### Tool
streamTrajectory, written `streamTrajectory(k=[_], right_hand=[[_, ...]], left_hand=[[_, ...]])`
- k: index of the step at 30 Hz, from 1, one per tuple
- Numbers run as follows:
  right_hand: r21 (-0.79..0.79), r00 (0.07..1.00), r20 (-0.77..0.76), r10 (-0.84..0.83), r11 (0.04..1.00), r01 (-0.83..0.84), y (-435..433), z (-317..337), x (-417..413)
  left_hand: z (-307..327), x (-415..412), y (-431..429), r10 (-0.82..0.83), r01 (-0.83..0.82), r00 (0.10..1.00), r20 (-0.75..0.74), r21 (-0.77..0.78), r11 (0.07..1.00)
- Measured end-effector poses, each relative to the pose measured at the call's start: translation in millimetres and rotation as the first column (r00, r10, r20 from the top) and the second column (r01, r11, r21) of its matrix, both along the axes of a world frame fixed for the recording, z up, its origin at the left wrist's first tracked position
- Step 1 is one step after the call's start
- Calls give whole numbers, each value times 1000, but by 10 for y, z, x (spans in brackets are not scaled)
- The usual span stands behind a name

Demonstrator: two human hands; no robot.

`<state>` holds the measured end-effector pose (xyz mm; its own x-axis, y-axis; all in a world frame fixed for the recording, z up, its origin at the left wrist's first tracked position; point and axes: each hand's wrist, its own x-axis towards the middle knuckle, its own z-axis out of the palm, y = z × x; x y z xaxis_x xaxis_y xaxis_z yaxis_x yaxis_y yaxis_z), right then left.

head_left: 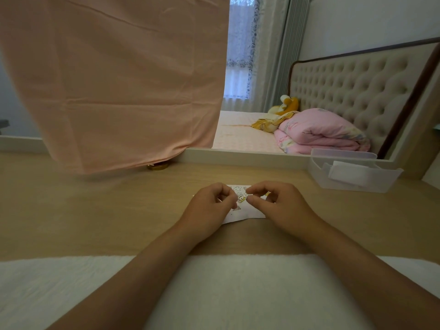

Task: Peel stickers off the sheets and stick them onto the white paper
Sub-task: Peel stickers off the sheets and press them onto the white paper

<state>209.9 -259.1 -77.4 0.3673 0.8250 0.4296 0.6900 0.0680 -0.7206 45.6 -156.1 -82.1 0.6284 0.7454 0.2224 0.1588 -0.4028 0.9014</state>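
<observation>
A small sticker [241, 198], yellow and white with a cartoon figure, is pinched between the fingertips of the left hand [209, 208] and the right hand [278, 206], both curled closed on it just above the white paper [247, 214]. The paper is laid flat on the table [95, 222] beneath the hands, and a few small printed figures are seen on it; whether these are on the paper or on a sticker sheet cannot be told. The table is of pale wood-grain, smooth and matt. Its near edge is covered by a soft white towel [238, 294], on which both bare forearms are rested. At the far right a clear plastic box [352, 172], rectangular, is placed. A peach cloth [114, 79] is hung over the far left.
</observation>
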Motion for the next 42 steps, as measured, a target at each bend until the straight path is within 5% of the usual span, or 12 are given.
streamTrajectory(k=[6, 13, 19, 22, 28, 36, 42], right_hand=[[-13, 990, -118, 72, 997, -74, -3, 105, -42], [-22, 999, 44, 23, 1000, -22, -22, 133, 60], [-2, 996, 40, -84, 996, 84, -11, 243, 313], [-73, 980, -68, -185, 981, 180, 20, 279, 519], [-355, 958, -205, -199, 928, 117, 169, 230, 694], [-552, 960, -101, -260, 818, 164, 404, 83, 761], [-542, 949, -22, -315, 801, 254, 475, 11, 785]], left_hand=[[-25, 36, -22, 24, -22, 1000, -15, 115, 993], [40, 112, -28, 53, -44, 998, -25, 297, 954], [339, 391, 51, -23, 31, 998, -51, 162, 986], [343, 564, 184, -10, 20, 995, -102, 99, 995], [8, 667, 487, 18, 191, 917, -398, 478, 857], [-248, 727, 580, -36, 276, 917, -398, 564, 778], [-276, 738, 600, -40, 277, 919, -392, 570, 774]])
